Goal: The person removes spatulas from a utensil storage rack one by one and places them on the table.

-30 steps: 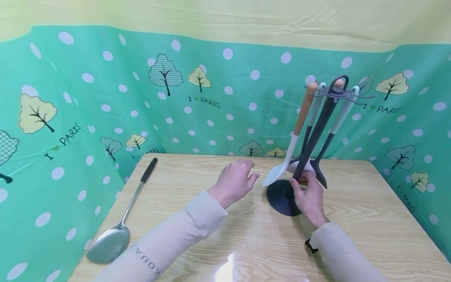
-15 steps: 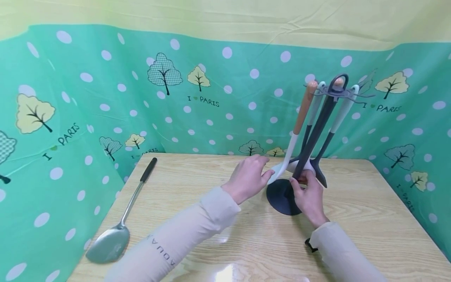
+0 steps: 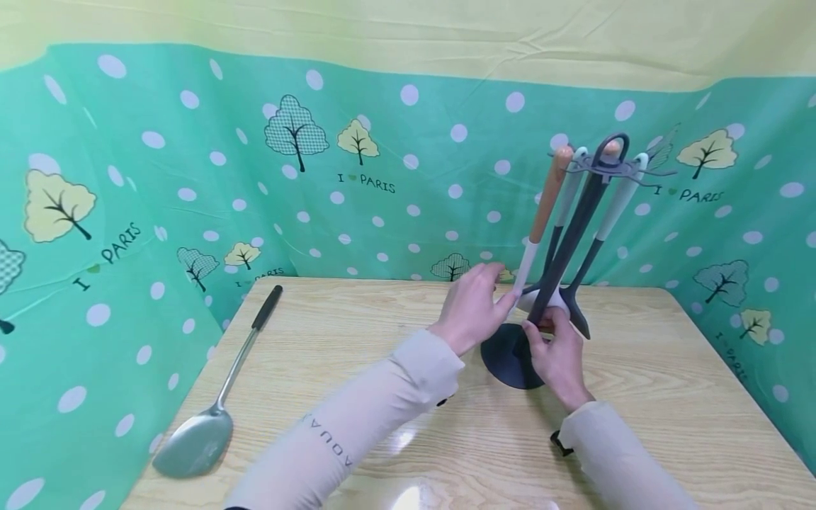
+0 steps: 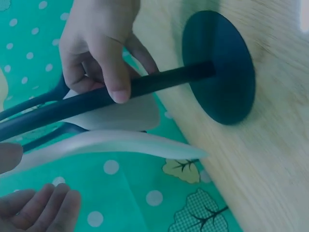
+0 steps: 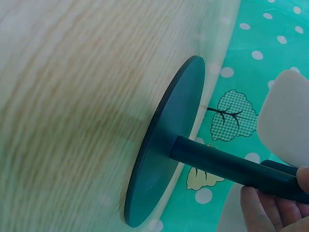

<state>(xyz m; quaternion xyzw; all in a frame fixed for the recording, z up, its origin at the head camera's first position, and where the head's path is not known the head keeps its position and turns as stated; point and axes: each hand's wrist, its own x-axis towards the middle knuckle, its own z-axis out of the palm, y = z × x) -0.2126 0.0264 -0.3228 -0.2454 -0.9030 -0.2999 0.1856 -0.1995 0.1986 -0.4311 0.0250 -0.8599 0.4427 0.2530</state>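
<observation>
A dark utensil stand (image 3: 567, 248) with a round base (image 3: 508, 368) stands on the table. My right hand (image 3: 561, 358) pinches its pole low down, thumb in front; the left wrist view shows this grip too. Off the rack's left side hangs a white spatula (image 4: 116, 141) with an orange-brown handle (image 3: 546, 198). Beside it is my left hand (image 3: 474, 304), thumb near its white neck and the other fingers spread apart from it in the left wrist view. That hand hides the spatula's blade from the head camera.
Other utensils hang on the rack, among them one with a pale green handle (image 3: 621, 202) and a dark head. A steel wok turner (image 3: 199, 443) with a black grip lies at the table's left. Behind the wooden table (image 3: 357, 319) hangs a green dotted cloth (image 3: 382, 219).
My left hand has moved right and slightly away from me, from short of the spatula to beside its white neck. My right hand has stayed on the pole, and the stand has not moved.
</observation>
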